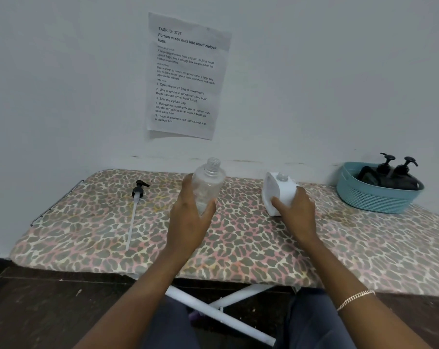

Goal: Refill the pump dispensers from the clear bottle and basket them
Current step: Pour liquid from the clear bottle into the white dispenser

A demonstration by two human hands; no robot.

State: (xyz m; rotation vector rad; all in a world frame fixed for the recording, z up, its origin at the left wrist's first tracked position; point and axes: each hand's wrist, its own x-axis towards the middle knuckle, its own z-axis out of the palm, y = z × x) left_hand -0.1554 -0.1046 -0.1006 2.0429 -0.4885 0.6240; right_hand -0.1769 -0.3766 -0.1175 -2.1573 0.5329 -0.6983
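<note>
A padded board (263,250) covered in leopard-print cloth is spread across the lower half of the view and is set against a pale wall (62,84). A printed paper sheet (185,76) is fixed to that wall at twelve o'clock above the board. A teal slatted basket (374,199) is set at the board's two o'clock corner, and two dark pump dispensers (399,181) are stood inside it side by side, pump heads up; another dark shape is seen at nine o'clock of them in the basket, but it cannot be made out. The left hand (190,217) is wrapped round the lower body of the clear bottle (208,185) near the board's middle. The bottle is held uncapped, with its threaded neck tipped slightly toward one o'clock, and whether its base touches the cloth cannot be told. The right hand (296,215) is closed on the near side of a white container (280,191), which is placed at three o'clock of the clear bottle and well apart from it, its open neck turned upward. A loose pump (135,210) is laid flat at nine o'clock of the bottle, with its black head pointed to twelve o'clock and its pale tube stretched toward six o'clock. A thin chain bracelet (354,298) is worn on the right wrist.
</note>
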